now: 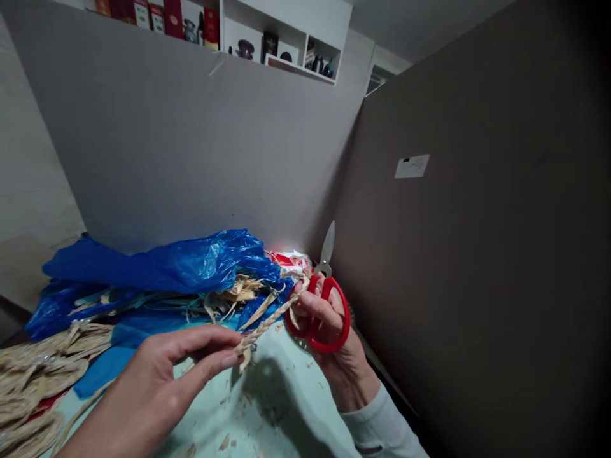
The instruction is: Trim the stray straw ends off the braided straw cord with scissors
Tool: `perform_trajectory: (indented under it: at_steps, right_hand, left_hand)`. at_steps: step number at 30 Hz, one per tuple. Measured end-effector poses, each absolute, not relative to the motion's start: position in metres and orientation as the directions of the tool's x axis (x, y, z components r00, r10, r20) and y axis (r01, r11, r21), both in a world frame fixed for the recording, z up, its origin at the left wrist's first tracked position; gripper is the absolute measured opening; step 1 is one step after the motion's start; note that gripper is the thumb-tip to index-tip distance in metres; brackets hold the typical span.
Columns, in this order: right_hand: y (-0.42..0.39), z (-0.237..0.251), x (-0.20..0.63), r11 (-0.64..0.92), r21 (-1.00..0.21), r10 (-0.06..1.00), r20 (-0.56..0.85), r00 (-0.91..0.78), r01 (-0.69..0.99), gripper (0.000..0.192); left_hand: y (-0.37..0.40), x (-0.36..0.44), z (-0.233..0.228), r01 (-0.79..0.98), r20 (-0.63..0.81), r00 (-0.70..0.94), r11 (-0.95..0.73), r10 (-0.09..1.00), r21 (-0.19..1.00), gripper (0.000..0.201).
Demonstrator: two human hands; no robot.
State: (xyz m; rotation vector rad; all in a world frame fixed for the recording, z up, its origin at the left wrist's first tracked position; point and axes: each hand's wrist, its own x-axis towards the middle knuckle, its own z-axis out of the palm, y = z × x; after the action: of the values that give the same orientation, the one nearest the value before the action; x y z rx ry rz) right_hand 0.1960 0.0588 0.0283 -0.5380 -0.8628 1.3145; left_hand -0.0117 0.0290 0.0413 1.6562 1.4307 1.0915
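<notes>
While the left hand (191, 359) pinches the braided cord (268, 324), the right hand (346, 370), gripping red-handled scissors (327, 290), should tension it gently.

The one view looks out from the wearer's head, forward and down, over the two hands. It sits close behind them: the left hand (167, 366) reaches in from the lower left, the right hand (341, 362) from the lower right. Under them the counter (298, 366) is seen from above, cut by the bottom edge. Ahead, farther off, a grey panel (214, 152) spans the middle; a dark panel (468, 254) recedes along the right side. A shelf (329, 25) shows high up, slanting down rightward, cropped by the top edge.
</notes>
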Motion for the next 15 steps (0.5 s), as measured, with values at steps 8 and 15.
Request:
perform_trajectory:
  at_steps: [8, 15]
  right_hand:
    - [0.065, 0.029, 0.202, 0.190, -0.723, 0.977, 0.206, 0.055, -0.664, 0.022]
    - [0.069, 0.026, 0.206, 0.165, -0.691, 0.984, 0.162, 0.072, -0.703, 0.025]
  left_hand:
    - [0.031, -0.027, 0.035, 0.518, 0.179, 0.140, -0.226, 0.974, 0.825, 0.021]
    - [0.035, -0.032, 0.036, 0.491, 0.218, 0.107, -0.242, 0.970, 0.837, 0.019]
